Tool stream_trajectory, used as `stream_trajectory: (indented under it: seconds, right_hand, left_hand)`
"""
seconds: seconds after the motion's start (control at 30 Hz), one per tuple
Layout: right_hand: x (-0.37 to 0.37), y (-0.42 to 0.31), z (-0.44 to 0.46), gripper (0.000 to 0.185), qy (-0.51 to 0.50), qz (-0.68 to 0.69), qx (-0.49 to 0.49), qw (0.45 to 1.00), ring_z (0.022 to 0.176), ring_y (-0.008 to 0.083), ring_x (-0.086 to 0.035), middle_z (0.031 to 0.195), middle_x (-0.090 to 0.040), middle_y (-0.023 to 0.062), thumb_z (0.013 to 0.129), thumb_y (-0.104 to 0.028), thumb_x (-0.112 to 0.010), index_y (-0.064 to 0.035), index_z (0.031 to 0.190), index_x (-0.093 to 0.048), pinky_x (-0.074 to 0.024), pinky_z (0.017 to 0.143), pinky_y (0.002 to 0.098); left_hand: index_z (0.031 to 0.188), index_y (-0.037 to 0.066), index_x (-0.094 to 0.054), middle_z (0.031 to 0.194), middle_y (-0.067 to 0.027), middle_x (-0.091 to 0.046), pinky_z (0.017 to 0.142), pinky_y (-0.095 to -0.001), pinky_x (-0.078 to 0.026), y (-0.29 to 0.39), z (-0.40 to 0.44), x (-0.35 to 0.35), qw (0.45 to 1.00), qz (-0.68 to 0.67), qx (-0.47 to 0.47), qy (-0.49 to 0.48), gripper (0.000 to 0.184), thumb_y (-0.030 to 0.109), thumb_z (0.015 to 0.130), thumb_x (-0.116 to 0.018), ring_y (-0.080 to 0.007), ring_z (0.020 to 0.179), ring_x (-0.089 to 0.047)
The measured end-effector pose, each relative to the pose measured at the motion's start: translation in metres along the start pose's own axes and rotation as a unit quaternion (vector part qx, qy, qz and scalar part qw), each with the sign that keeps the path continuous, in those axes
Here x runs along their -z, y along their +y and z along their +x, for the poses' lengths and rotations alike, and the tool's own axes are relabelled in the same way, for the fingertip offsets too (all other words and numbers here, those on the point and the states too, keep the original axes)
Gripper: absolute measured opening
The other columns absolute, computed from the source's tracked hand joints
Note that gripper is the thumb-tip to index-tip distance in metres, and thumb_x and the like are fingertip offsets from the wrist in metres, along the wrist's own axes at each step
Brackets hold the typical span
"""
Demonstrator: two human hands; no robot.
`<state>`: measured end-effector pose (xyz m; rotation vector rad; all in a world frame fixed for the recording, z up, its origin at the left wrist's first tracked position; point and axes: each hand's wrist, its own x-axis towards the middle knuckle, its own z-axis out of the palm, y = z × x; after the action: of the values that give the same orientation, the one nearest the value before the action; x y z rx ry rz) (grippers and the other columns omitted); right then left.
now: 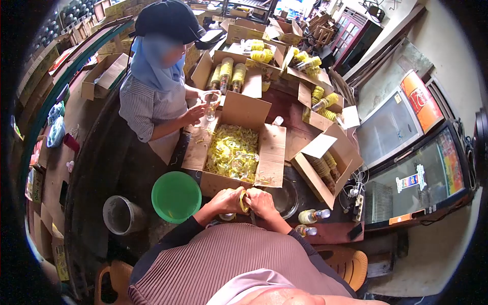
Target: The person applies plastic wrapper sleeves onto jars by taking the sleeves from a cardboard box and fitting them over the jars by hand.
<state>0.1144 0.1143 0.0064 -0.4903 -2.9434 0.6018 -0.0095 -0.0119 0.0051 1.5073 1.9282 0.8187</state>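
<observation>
On the counter [330, 232] stands an open cardboard box [272, 155], with a heap of yellow strips [231, 152] inside. A green bowl [176, 197] is near its left. At the box's near side, the left hand [225, 200] and right hand [263, 202] meet, their grip closed on a yellow band [245, 201].

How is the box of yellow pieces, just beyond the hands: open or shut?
Open: the cardboard box has its side flaps spread outward, and the yellow pieces inside show from above.
</observation>
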Motion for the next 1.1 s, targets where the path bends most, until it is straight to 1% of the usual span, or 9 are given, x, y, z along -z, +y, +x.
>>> stream_trajectory:
  seconds: [0.17, 0.33, 0.37, 0.6, 0.7, 0.83, 0.9, 1.0, 1.1]
  right_hand:
    - [0.006, -0.001, -0.001, 0.036, -0.051, 0.047, 0.019, 0.997, 0.074, 0.0348, -0.061, 0.079, -0.062, 0.0146, 0.092, -0.039, -0.045, -0.0075, 0.086, -0.06, -0.0479, 0.064, 0.0445]
    - [0.001, 0.002, -0.002, 0.038, -0.045, 0.132, 0.049, 0.989, 0.069, 0.0333, -0.06, 0.074, -0.06, 0.0122, 0.094, -0.041, -0.044, -0.0087, 0.086, -0.062, -0.0463, 0.06, 0.0427]
    - [0.008, -0.005, -0.003, 0.038, -0.023, 0.149, 0.048, 0.987, 0.067, 0.0335, -0.06, 0.07, -0.059, 0.0121, 0.093, -0.041, -0.045, -0.008, 0.086, -0.063, -0.0455, 0.058, 0.0425]
    - [-0.007, 0.006, 0.007, 0.031, -0.013, 0.336, -0.006, 0.942, 0.065, 0.0145, -0.06, 0.074, -0.064, 0.0082, 0.096, -0.027, -0.049, 0.0001, 0.09, -0.063, -0.0457, 0.059, 0.0313]
    - [-0.002, 0.006, 0.006, 0.03, 0.005, 0.47, -0.016, 0.883, 0.071, 0.0058, -0.05, 0.074, -0.059, 0.0003, 0.097, -0.024, -0.048, 0.0017, 0.086, -0.061, -0.0423, 0.065, 0.0242]
    - [-0.007, 0.016, 0.007, 0.03, 0.023, 0.471, -0.019, 0.882, 0.069, 0.0057, -0.048, 0.074, -0.058, -0.0009, 0.097, -0.024, -0.049, 0.0014, 0.086, -0.061, -0.0413, 0.064, 0.0237]
    - [-0.003, 0.012, 0.008, 0.031, 0.015, 0.543, -0.067, 0.837, 0.07, 0.0055, -0.048, 0.076, -0.058, -0.0024, 0.097, -0.025, -0.049, 0.002, 0.088, -0.062, -0.0414, 0.065, 0.0239]
    - [0.004, 0.012, 0.008, 0.031, -0.001, 0.551, -0.106, 0.828, 0.074, 0.0055, -0.05, 0.08, -0.06, -0.0024, 0.096, -0.026, -0.05, 0.0026, 0.091, -0.063, -0.0423, 0.069, 0.0229]
    - [-0.004, 0.016, 0.01, 0.03, 0.025, 0.556, -0.087, 0.826, 0.076, 0.0058, -0.051, 0.082, -0.061, -0.0015, 0.096, -0.024, -0.05, 0.0018, 0.093, -0.064, -0.0427, 0.07, 0.0223]
  left_hand:
    - [0.094, 0.003, -0.055, 0.083, -0.0187, -0.064, 0.066, -0.0403, -0.05, -0.012, -0.005, 0.005, 0.997, -0.076, -0.009, -0.014, 0.049, 0.028, 0.061, -0.08, -0.0342, 0.079, -0.065]
    - [0.094, 0.001, -0.058, 0.082, -0.0086, -0.065, 0.068, -0.0316, -0.049, -0.009, -0.011, 0.015, 0.98, -0.192, -0.052, -0.022, 0.048, 0.021, 0.058, -0.083, -0.0151, 0.076, -0.062]
    - [0.099, 0.002, -0.059, 0.088, -0.0127, -0.065, 0.072, -0.0339, -0.05, -0.01, -0.011, 0.015, 0.978, -0.204, -0.043, -0.025, 0.057, 0.031, 0.057, -0.085, -0.021, 0.078, -0.063]
    - [0.1, 0.0, -0.059, 0.09, -0.0097, -0.065, 0.075, -0.0318, -0.05, 0.002, -0.008, 0.03, 0.975, -0.219, -0.03, 0.003, 0.054, 0.022, 0.058, -0.083, -0.0152, 0.081, -0.061]
    - [0.102, 0.001, -0.06, 0.09, -0.0119, -0.066, 0.074, -0.0322, -0.05, 0.001, -0.005, 0.02, 0.97, -0.224, -0.063, 0.066, 0.057, 0.027, 0.058, -0.085, -0.0186, 0.079, -0.063]
    - [0.102, 0.0, -0.059, 0.087, -0.0119, -0.066, 0.072, -0.0328, -0.05, 0.004, 0.0, 0.012, 0.975, -0.199, -0.05, 0.086, 0.055, 0.025, 0.059, -0.084, -0.0184, 0.076, -0.063]
    - [0.102, 0.0, -0.059, 0.085, -0.0119, -0.066, 0.072, -0.0328, -0.05, 0.004, 0.004, 0.012, 0.975, -0.194, -0.053, 0.097, 0.054, 0.024, 0.06, -0.083, -0.0178, 0.074, -0.063]
    - [0.1, 0.0, -0.058, 0.083, -0.0139, -0.065, 0.071, -0.0337, -0.05, 0.011, 0.006, 0.011, 0.974, -0.188, -0.053, 0.117, 0.051, 0.023, 0.06, -0.081, -0.0214, 0.073, -0.064]
    - [0.101, 0.002, -0.058, 0.087, -0.0182, -0.064, 0.07, -0.0379, -0.051, 0.011, 0.003, 0.009, 0.984, -0.14, -0.008, 0.107, 0.049, 0.024, 0.062, -0.077, -0.0335, 0.08, -0.064]
